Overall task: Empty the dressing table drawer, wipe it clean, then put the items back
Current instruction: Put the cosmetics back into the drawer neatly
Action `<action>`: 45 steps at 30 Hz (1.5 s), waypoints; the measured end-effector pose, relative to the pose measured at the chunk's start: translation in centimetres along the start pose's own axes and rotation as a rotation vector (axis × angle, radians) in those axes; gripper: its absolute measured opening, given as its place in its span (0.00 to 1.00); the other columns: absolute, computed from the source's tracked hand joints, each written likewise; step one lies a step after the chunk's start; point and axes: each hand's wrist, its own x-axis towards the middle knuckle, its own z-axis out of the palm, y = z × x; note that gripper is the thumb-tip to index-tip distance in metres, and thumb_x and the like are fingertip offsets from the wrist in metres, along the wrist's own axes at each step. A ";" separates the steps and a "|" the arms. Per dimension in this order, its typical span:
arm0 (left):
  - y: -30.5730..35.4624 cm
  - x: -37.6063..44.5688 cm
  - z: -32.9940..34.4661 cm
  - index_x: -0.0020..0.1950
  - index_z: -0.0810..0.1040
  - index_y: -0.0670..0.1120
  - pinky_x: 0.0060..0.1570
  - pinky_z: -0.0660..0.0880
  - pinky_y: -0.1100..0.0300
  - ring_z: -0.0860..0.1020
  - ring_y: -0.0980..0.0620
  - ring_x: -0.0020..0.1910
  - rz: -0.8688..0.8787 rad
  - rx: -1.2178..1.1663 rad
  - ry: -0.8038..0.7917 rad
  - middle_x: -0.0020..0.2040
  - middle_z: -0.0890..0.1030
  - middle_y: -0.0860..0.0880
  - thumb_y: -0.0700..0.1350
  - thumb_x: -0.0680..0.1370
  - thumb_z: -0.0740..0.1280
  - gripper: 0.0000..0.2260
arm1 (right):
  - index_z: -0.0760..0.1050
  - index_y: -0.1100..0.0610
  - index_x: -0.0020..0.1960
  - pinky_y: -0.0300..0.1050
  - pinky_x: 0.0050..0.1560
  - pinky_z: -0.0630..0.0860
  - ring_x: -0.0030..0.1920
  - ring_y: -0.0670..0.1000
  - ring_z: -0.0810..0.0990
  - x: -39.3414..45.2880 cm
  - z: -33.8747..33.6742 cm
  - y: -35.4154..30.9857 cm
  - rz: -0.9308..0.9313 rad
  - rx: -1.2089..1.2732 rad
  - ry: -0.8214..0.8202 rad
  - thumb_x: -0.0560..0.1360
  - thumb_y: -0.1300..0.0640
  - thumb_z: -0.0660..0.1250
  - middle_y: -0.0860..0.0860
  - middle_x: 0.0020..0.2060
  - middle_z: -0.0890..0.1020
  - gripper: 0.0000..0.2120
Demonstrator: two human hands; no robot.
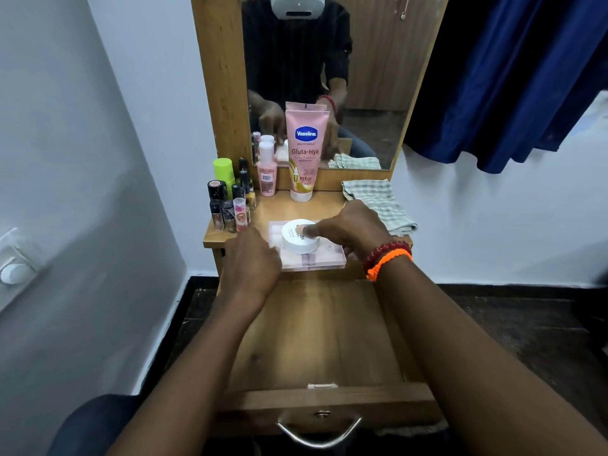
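The wooden drawer [316, 340] stands pulled out below me, its inside bare. A flat pink palette box [312, 260] rests at the front edge of the dressing table top [296, 209], partly overhanging the drawer. A round white jar [300, 241] sits on the box. My left hand [251, 261] grips the box's left end. My right hand [348, 227] holds its right side, thumb pressed on the jar's lid. A checked cloth [378, 202] lies at the right of the table top.
A pink Vaseline tube [304, 153], a small pink bottle [266, 171] and several small cosmetic bottles [230, 199] stand at the back left. The mirror [329, 77] is behind them. A blue curtain [510, 87] hangs at right. The drawer has a metal handle [319, 429].
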 end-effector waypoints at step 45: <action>0.0 -3.1 10.2 0.42 0.80 0.44 0.27 0.66 0.62 0.82 0.46 0.44 -0.041 0.037 -0.450 0.49 0.84 0.41 0.44 0.75 0.75 0.06 | 0.75 0.65 0.48 0.38 0.22 0.77 0.21 0.49 0.80 -1.5 5.6 12.7 0.048 0.273 0.306 0.72 0.63 0.75 0.60 0.42 0.81 0.11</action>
